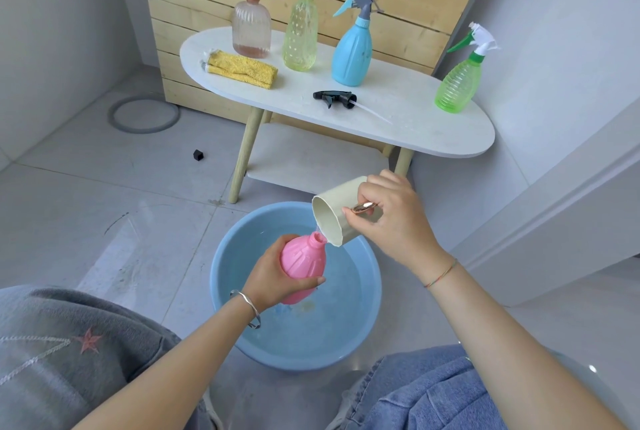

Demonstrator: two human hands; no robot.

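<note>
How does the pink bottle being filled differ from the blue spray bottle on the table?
The pink bottle has a bare open neck; the blue spray bottle carries a grey trigger head. The left hand holds the pink bottle tilted over the basin, under the cream cup in the right hand; the blue spray bottle stands upright on the white table. Both are opaque ribbed plastic.

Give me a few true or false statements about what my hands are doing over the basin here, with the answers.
1. The left hand grips the pink bottle over the blue basin. True.
2. The cup is held upright. False: the right hand tilts it toward the bottle's neck.
3. The pink bottle wears its spray head. False: its neck is open.
4. A yellow cloth lies on the table. True.
</note>
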